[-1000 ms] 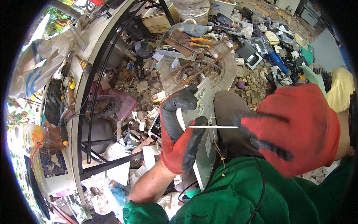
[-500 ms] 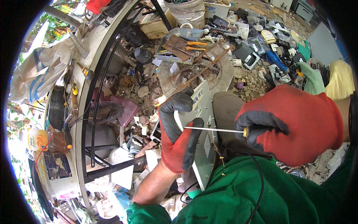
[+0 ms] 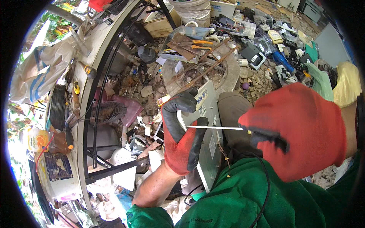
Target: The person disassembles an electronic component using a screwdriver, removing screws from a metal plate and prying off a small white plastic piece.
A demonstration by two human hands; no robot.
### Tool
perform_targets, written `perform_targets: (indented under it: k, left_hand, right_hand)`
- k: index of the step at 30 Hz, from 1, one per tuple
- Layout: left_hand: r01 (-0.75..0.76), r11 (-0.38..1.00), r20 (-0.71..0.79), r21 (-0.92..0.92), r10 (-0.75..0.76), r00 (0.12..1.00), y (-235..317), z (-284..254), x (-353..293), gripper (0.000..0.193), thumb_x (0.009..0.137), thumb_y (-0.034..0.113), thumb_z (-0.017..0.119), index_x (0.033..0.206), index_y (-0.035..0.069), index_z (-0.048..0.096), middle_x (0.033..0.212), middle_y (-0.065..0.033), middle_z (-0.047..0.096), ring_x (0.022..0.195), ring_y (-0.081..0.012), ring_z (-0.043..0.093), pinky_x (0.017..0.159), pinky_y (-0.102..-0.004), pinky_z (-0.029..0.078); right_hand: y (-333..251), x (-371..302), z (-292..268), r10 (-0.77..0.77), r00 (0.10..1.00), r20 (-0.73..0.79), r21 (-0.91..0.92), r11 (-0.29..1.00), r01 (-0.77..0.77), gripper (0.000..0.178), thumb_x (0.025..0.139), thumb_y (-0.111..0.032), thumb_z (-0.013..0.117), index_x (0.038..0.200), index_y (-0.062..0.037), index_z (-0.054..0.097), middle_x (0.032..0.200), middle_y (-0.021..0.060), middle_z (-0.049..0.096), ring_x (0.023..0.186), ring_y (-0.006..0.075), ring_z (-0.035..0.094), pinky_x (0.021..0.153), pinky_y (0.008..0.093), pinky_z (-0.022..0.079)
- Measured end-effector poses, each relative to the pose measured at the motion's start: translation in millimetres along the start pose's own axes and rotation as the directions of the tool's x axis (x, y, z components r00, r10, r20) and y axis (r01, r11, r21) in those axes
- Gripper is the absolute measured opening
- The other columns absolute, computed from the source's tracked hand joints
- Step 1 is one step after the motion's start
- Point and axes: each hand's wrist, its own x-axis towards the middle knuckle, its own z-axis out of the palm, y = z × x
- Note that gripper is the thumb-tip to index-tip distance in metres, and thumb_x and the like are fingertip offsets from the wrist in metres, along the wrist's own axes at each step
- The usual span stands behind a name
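Observation:
A flat grey-white panel (image 3: 211,142) with printed labels stands on edge against my lap. My left hand (image 3: 180,133), in a red and black glove, is closed on the panel's left edge, thumb and fingers curled round it. A screwdriver (image 3: 222,128) lies level across the panel's face, its thin metal shaft reaching the edge beside my left thumb. My right hand (image 3: 300,133), gloved alike, is wrapped round the screwdriver's handle, which is mostly hidden in the fist. The tip's exact contact with the panel is hard to make out.
A worktable (image 3: 89,81) with a black frame runs along the left, bearing hand tools and a sack. Ahead lies a round concrete slab (image 3: 224,78) with a tray holding orange-handled pliers (image 3: 201,45). Electronic scrap (image 3: 266,41) is heaped at the far right; rubble and plastic pieces litter the ground.
My right hand has rolled over on the screwdriver handle, its back now turned more upward. The shaft has tilted slightly. My left hand and the panel stay nearly in place.

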Motion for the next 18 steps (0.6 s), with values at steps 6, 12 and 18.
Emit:
perform_targets:
  k: [6, 12, 18]
  left_hand:
    - [0.009, 0.999, -0.009, 0.054, -0.008, 1.0, 1.7, -4.0, -1.5, 0.039, 0.082, 0.0, 0.064, 0.115, 0.005, 0.045, 0.119, -0.0132, 0.048, 0.126, -0.0271, 0.043, 0.109, -0.0414, 0.029]
    - [0.03, 0.991, -0.051, -0.131, -0.037, 0.998, -1.7, 0.7, -2.0, 0.04, 0.08, -0.001, 0.062, 0.116, 0.005, 0.046, 0.119, -0.0111, 0.049, 0.119, -0.0231, 0.045, 0.107, -0.038, 0.03]
    - [0.034, 0.991, -0.039, -0.13, -0.04, 0.998, 0.9, 5.4, 0.1, 0.041, 0.08, -0.004, 0.059, 0.118, 0.005, 0.045, 0.121, -0.0108, 0.048, 0.117, -0.0206, 0.044, 0.107, -0.0361, 0.03]
  right_hand:
    - [2.1, -11.5, 23.3, -0.302, 0.947, -0.108, -0.567, 0.801, 0.191, 0.033, 0.06, -0.007, 0.069, 0.093, -0.0006, 0.067, 0.074, 0.0073, 0.056, 0.056, 0.0239, 0.056, 0.043, 0.0343, 0.037]
    - [2.9, -6.5, -9.7, -0.097, 0.995, -0.032, 0.005, 0.995, 0.097, 0.051, 0.067, -0.013, 0.073, 0.114, 0.0023, 0.063, 0.086, 0.0114, 0.063, 0.064, 0.0241, 0.062, 0.052, 0.0354, 0.047]
    - [8.8, -18.9, -2.6, 0.229, 0.96, 0.163, 0.639, 0.716, -0.28, 0.047, 0.08, -0.013, 0.069, 0.122, 0.0031, 0.059, 0.094, 0.015, 0.068, 0.075, 0.0236, 0.069, 0.066, 0.0356, 0.054]
